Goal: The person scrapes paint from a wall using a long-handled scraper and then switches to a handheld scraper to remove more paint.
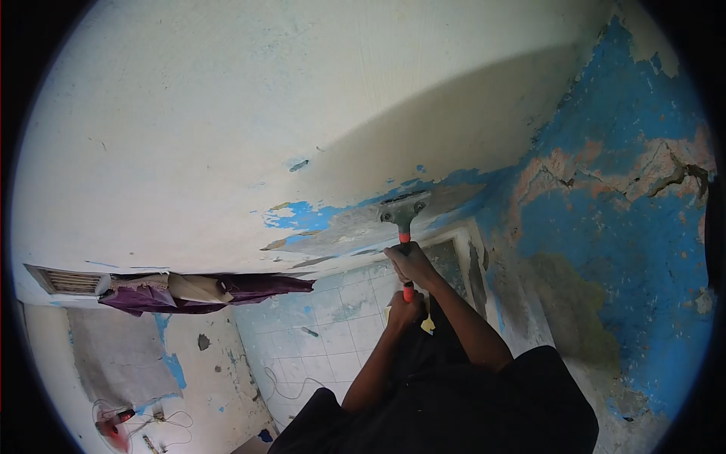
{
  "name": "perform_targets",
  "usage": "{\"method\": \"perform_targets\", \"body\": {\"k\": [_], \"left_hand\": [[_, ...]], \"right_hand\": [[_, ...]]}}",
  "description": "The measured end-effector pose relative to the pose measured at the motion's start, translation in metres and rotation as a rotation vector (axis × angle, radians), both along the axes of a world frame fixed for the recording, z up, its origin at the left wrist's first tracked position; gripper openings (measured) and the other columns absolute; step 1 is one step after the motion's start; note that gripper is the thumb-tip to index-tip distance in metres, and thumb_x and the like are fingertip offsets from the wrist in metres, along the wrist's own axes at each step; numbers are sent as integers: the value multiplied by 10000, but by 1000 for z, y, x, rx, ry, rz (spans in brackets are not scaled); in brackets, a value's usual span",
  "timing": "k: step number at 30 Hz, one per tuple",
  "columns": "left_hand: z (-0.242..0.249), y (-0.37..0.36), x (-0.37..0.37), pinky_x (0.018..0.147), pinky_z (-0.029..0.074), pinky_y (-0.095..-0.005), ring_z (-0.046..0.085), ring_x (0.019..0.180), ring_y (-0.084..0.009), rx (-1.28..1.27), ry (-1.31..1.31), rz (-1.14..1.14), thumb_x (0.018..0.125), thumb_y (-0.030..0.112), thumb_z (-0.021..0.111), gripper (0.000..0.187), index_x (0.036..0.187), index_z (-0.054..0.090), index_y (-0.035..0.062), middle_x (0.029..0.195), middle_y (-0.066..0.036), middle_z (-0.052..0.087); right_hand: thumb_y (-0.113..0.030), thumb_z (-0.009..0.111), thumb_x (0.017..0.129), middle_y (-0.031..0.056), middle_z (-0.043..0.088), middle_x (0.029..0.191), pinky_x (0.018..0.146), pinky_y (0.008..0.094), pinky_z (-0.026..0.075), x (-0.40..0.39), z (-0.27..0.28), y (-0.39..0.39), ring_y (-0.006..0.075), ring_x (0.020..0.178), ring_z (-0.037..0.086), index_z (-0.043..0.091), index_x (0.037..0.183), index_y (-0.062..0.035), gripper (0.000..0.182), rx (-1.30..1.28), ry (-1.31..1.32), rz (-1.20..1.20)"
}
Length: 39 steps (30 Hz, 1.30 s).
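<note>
Both my hands are wrapped round the handle of a paint scraper (406,221) with a wide dark head and red-orange and black grip. My right hand (412,265) is closed higher up, nearer the head. Lower down, my left hand (407,312) grips the red end of the handle. The scraper's blade edge lies at the wall (227,136), where off-white paint gives way to a strip of blue paint (306,218) and bare grey plaster (333,238).
To the right, another wall (590,250) has flaking blue paint and a jagged crack. Purple cloth (265,284) hangs beside a vent grille (72,281) at left. Below are a tiled floor (348,333) with a loose cable and a red fan (115,431) at lower left.
</note>
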<state>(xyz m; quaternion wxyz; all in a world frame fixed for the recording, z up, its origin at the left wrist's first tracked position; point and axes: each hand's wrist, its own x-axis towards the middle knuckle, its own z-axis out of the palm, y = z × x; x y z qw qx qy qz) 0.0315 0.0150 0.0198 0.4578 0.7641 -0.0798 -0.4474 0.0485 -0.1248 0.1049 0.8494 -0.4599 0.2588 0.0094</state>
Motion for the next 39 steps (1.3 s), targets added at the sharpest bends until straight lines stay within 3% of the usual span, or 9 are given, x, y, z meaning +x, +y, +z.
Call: {"method": "perform_targets", "body": {"k": [5, 8, 11, 12, 15, 20, 27, 35, 39], "left_hand": [[-33, 11, -8, 446, 403, -341, 548, 473, -179, 5, 59, 47, 772, 227, 572, 279, 626, 542, -8, 535, -94, 545], [-25, 0, 2, 454, 391, -328, 539, 484, -162, 50, -13, 47, 775, 224, 588, 266, 648, 548, -7, 533, -78, 536], [50, -32, 10, 460, 390, -327, 525, 484, -155, -102, -133, 31, 779, 220, 598, 258, 664, 551, -6, 532, -66, 527], [69, -39, 11, 463, 391, -326, 517, 489, -145, -109, -63, 43, 780, 205, 595, 244, 660, 548, -1, 534, -60, 526], [39, -37, 15, 448, 381, -323, 509, 474, -144, -135, -137, 9, 780, 201, 597, 240, 659, 546, 0, 535, -58, 526], [-45, 3, -11, 418, 356, -322, 488, 437, -145, -59, 95, 38, 777, 197, 604, 237, 650, 542, 7, 527, -53, 521], [-17, 3, -13, 409, 359, -299, 492, 428, -135, -138, 123, 48, 776, 193, 611, 227, 643, 537, 24, 526, -44, 520], [-43, -5, -11, 430, 382, -291, 511, 457, -129, -100, 95, 127, 781, 206, 614, 229, 661, 544, 25, 535, -31, 523], [17, -13, 12, 426, 363, -274, 482, 451, -114, -196, 22, 117, 807, 201, 600, 229, 676, 541, 23, 531, -13, 503]], "right_hand": [[-235, 559, 878, -47, 367, 454, 327, 264, 274, 0, -43, 12, 68, 342, 344, 418, 600, -108, 337, 5, 33, 20], [-263, 565, 876, -42, 380, 456, 348, 271, 292, 4, -19, 2, 74, 357, 369, 428, 577, -100, 368, -118, 25, 10], [-239, 553, 891, -39, 375, 425, 343, 262, 280, 3, 56, -14, 70, 330, 331, 395, 526, -114, 417, -226, -59, -72], [-295, 570, 867, -24, 414, 464, 392, 286, 324, 4, 59, -23, 91, 378, 400, 466, 565, -81, 384, -279, -42, -7], [-255, 547, 895, -29, 382, 423, 343, 270, 289, 5, 50, -20, 77, 320, 336, 410, 536, -106, 413, -270, -113, -62], [-236, 553, 889, -16, 384, 422, 334, 285, 301, -4, -49, 8, 98, 315, 367, 416, 559, -94, 385, -190, 30, -61], [-282, 566, 857, -31, 406, 468, 345, 285, 325, -3, -9, 5, 93, 350, 397, 451, 606, -94, 334, -201, 69, 18], [-299, 568, 859, -20, 412, 465, 359, 286, 336, 7, -39, 9, 94, 362, 410, 465, 595, -78, 360, -249, 94, 59], [-298, 578, 864, -15, 405, 462, 376, 288, 336, 15, 37, 2, 101, 368, 408, 468, 581, -64, 384, -353, -37, -4]]}}
